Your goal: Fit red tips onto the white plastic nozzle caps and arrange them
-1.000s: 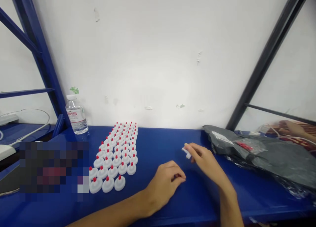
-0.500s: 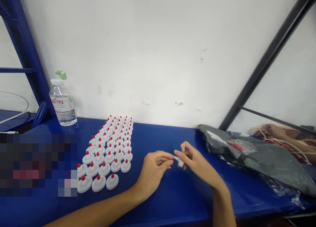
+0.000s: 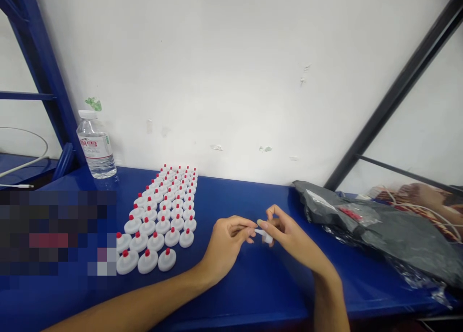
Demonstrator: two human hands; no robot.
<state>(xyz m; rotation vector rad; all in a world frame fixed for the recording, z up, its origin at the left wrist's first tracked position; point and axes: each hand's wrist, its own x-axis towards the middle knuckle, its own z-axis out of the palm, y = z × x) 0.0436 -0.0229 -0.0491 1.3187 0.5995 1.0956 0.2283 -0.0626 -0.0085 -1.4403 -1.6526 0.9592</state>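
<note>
My left hand (image 3: 226, 240) and my right hand (image 3: 289, 235) meet just above the blue bench top (image 3: 253, 284), fingertips together. Between them is a small white cap (image 3: 265, 235), pinched by the fingers of my right hand. My left fingers are pinched against its left end; the tiny piece they held is hidden. To the left stand several rows of white caps with red tips (image 3: 162, 216), upright on the bench.
A clear water bottle (image 3: 96, 146) stands at the back left beside a blue rack post (image 3: 47, 81). A grey plastic bag (image 3: 379, 231) lies at the right, with red parts showing inside. Another person's arm (image 3: 430, 197) is behind a black rack brace.
My left hand lifted off the bench with a small red piece and came up to my right hand, which moved left with the white cap. The two hands now touch.
</note>
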